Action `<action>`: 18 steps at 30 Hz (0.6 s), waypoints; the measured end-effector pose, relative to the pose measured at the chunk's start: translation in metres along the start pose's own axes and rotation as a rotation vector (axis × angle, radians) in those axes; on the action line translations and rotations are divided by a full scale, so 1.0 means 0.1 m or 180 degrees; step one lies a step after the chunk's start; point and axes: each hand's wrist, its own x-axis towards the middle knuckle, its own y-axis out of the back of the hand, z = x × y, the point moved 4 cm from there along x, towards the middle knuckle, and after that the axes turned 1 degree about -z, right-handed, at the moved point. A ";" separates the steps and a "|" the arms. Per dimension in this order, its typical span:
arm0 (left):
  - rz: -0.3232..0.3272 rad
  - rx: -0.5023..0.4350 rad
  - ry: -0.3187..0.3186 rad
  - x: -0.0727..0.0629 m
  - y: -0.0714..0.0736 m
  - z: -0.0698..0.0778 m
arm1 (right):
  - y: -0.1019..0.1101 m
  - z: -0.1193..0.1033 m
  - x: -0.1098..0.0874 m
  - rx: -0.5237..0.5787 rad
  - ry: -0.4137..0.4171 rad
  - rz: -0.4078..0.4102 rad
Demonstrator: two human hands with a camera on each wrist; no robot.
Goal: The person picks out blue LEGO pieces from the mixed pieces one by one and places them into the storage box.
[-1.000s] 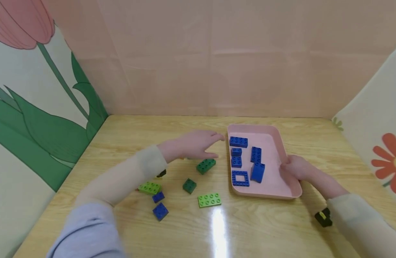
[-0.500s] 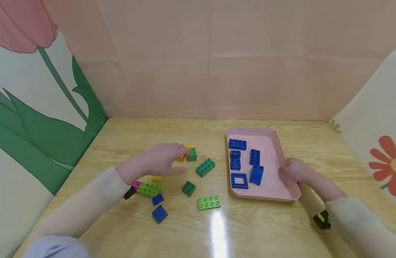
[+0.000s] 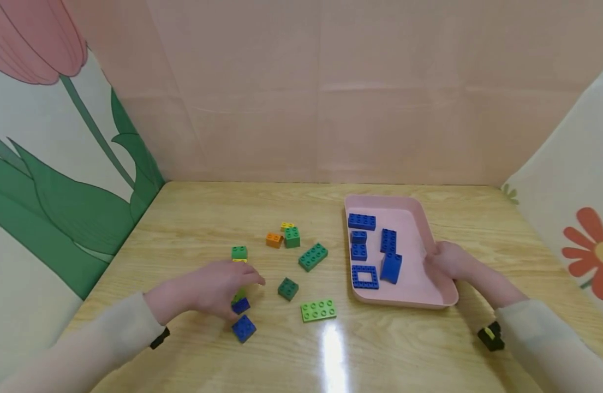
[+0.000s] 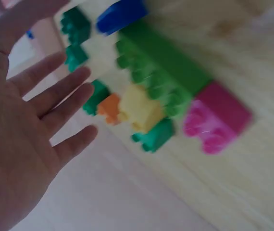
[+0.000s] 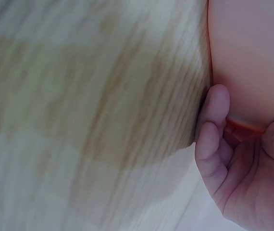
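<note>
My left hand (image 3: 210, 288), fingers spread and holding nothing, hovers over the left group of toy building bricks. Beneath or beside it are a small blue brick (image 3: 240, 305) and a mostly covered light green brick (image 4: 166, 62); a square blue brick (image 3: 244, 328) lies nearer me. The left wrist view also has a magenta brick (image 4: 218, 118) and a yellow brick (image 4: 141, 108), both largely or wholly hidden by the hand in the head view. With curled fingers, my right hand (image 3: 452, 260) grips the right wall of a pink tray (image 3: 411, 284) that contains several blue bricks (image 3: 362, 221).
Between hand and tray lie a dark green square brick (image 3: 288, 289), a long green brick (image 3: 313, 257) and a flat lime brick (image 3: 318, 310). Further back are an orange brick (image 3: 274, 240) and a green brick (image 3: 292, 237). A curtain stands behind the wooden table (image 3: 222, 213).
My left hand has moved from beside the tray leftward and nearer me, uncovering the orange, yellow and green bricks at the back. The right hand stays on the tray's wall.
</note>
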 end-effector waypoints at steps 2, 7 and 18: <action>0.0052 0.0199 -0.0101 -0.02 -0.07 0.00 | 0.00 0.00 0.00 0.0022 -0.0015 -0.0007; 0.0104 0.0603 -0.0288 -0.03 -0.19 -0.02 | -0.01 0.03 -0.01 0.0052 -0.0023 -0.0004; 0.0009 0.0916 -0.0326 0.00 -0.24 -0.04 | 0.00 0.01 -0.01 0.0023 -0.0011 0.0038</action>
